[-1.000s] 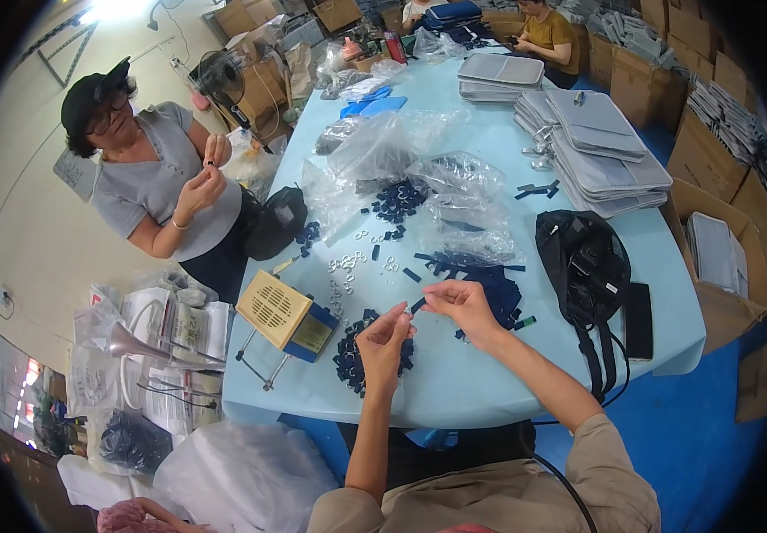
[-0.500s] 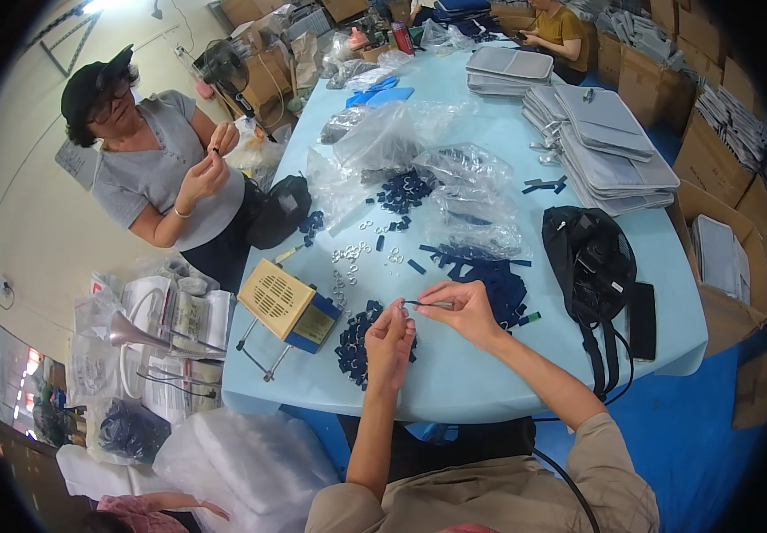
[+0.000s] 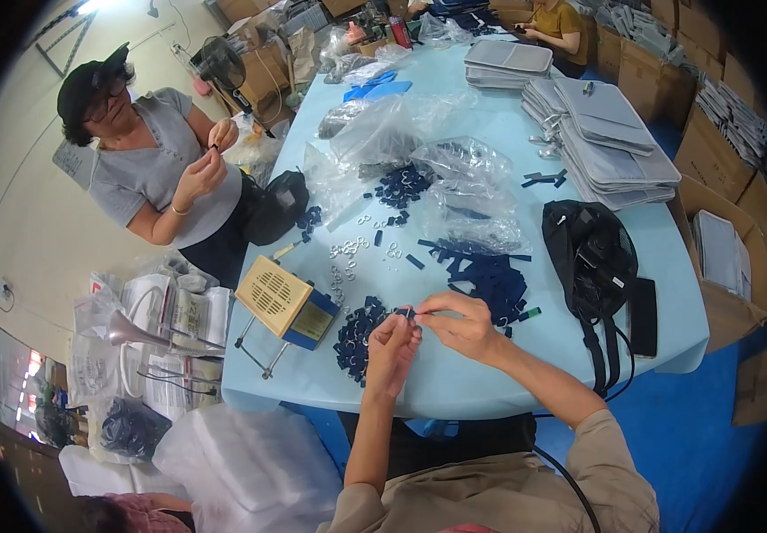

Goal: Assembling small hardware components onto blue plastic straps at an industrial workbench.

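Observation:
Over the near edge of the light blue table, my left hand (image 3: pixel 392 354) pinches a small dark blue fabric strip (image 3: pixel 407 313) between thumb and fingertips. My right hand (image 3: pixel 465 328) comes in from the right, its thumb and forefinger closed at the strip's other end. Whether a ring sits on the strip is too small to tell. Beside my left hand lies a heap of small dark blue pieces (image 3: pixel 358 342). Flat dark blue strips (image 3: pixel 494 282) are piled just beyond my right hand. Light-coloured rings (image 3: pixel 348 247) lie scattered farther up the table.
A beige and blue box-shaped device (image 3: pixel 281 298) with metal legs stands at left. Clear plastic bags (image 3: pixel 374 138) cover the middle; grey flat cases (image 3: pixel 610 142) are stacked far right. A black bag (image 3: pixel 588 258) lies at right. A co-worker (image 3: pixel 157 160) stands at left, handling a small piece.
My hands have dropped slightly toward me. The strip between them now looks shorter and bent, with the right fingers pinching closer to the left fingertips.

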`<act>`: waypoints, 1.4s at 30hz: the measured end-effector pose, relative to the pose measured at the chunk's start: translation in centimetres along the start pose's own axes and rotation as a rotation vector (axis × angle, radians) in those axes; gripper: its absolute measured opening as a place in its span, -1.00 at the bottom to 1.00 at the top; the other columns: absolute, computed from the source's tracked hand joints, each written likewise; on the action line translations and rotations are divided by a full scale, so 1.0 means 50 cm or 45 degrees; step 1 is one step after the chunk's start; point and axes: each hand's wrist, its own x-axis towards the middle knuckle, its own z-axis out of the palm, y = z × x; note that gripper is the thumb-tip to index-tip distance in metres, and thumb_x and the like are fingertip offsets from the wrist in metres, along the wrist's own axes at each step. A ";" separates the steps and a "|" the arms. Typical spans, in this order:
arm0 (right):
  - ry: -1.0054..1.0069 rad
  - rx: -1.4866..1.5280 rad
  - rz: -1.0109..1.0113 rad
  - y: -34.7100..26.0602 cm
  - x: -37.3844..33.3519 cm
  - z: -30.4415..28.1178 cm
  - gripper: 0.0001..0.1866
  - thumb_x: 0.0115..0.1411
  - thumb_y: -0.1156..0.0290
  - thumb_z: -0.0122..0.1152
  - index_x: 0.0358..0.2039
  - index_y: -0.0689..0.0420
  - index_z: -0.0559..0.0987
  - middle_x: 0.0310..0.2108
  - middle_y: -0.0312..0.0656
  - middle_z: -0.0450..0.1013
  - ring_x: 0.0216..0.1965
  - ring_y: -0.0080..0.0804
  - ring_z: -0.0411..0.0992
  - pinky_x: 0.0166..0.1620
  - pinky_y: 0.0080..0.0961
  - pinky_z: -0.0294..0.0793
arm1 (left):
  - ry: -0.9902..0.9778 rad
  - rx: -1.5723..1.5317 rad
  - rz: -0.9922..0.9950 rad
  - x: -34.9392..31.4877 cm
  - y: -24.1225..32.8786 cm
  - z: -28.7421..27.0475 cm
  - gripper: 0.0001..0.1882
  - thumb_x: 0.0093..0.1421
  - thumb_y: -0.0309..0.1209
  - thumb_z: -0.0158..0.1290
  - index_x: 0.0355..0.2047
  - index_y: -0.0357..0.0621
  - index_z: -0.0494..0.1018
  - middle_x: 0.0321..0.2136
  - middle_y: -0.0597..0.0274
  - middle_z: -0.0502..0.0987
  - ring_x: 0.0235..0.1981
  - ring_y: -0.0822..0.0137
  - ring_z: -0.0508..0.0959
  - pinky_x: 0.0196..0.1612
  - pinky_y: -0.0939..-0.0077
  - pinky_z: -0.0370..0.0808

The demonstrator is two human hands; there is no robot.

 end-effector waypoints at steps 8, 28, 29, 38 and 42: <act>0.002 -0.076 -0.137 -0.007 0.000 -0.005 -0.77 -0.11 0.71 0.36 -0.36 0.24 0.67 -0.25 -0.15 0.58 -0.32 -0.32 0.61 -0.38 -0.54 0.65 | -0.041 0.012 0.014 -0.018 0.018 0.022 -0.67 0.44 -0.21 -0.06 -0.05 -0.24 0.47 -0.26 0.22 0.57 -0.31 0.41 0.53 -0.17 0.54 0.48; -0.169 -0.105 -0.030 -0.011 -0.004 0.003 -0.82 -0.13 0.67 0.35 -0.47 0.14 0.65 -0.32 -0.30 0.54 -0.40 -0.44 0.57 -0.48 -0.62 0.57 | 0.020 0.472 -0.031 -0.016 0.051 0.010 -0.82 0.32 -0.50 0.10 -0.11 -0.30 0.54 -0.24 0.16 0.61 -0.25 0.45 0.56 -0.12 0.57 0.51; -0.168 -0.102 -0.030 -0.010 -0.006 0.008 -0.82 -0.13 0.67 0.35 -0.47 0.14 0.65 -0.32 -0.30 0.54 -0.40 -0.44 0.57 -0.48 -0.62 0.57 | 0.023 0.473 -0.031 -0.017 0.051 0.004 -0.82 0.32 -0.50 0.10 -0.11 -0.30 0.54 -0.24 0.16 0.61 -0.25 0.45 0.56 -0.12 0.57 0.51; -0.156 0.060 0.149 -0.014 -0.010 0.016 -0.84 -0.07 0.68 0.40 -0.46 0.14 0.68 -0.34 -0.28 0.56 -0.45 -0.45 0.57 -0.44 -0.62 0.57 | 0.161 0.642 0.189 -0.027 0.043 0.001 -0.85 0.26 -0.53 0.17 -0.19 -0.35 0.57 -0.30 0.19 0.63 -0.33 0.46 0.58 -0.15 0.59 0.52; -0.214 0.266 0.383 -0.038 0.006 0.011 -0.78 -0.06 0.64 0.42 -0.34 0.18 0.66 -0.27 -0.19 0.54 -0.31 -0.43 0.59 -0.29 -0.58 0.64 | 0.193 0.620 0.253 -0.030 0.044 -0.005 -0.87 0.28 -0.50 0.16 -0.22 -0.34 0.56 -0.36 0.21 0.62 -0.37 0.46 0.58 -0.21 0.60 0.52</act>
